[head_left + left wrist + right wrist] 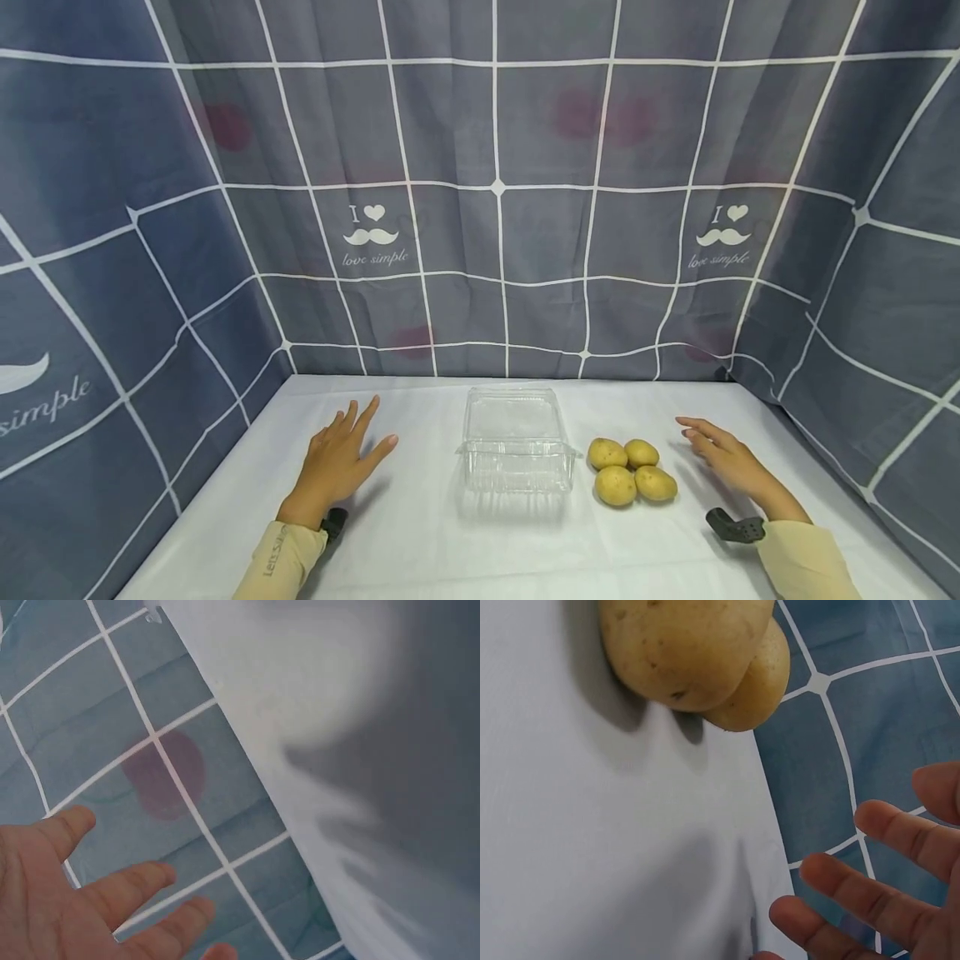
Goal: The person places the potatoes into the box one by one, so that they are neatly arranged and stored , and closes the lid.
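A clear plastic clamshell box (pixel 517 467) stands on the white table with its lid (pixel 513 414) raised at the back. Several yellow potatoes (pixel 616 486) lie grouped just right of the box. To the left of the box, my left hand (pixel 334 462) is held over the table with fingers spread, touching nothing. My right hand (pixel 729 457) hovers right of the potatoes, its fingers extended and apart from them. In the right wrist view, two potatoes (pixel 682 652) show beyond the loosely spread fingers (pixel 870 892). Only cloth and table appear past the left hand (pixel 45 900) in its wrist view.
The white tabletop (pixel 420 550) is bounded at the back by a grey-blue gridded curtain (pixel 450 233). More of this curtain hangs along the left and right sides. Dark wrist devices (pixel 735 527) sit at both sleeves.
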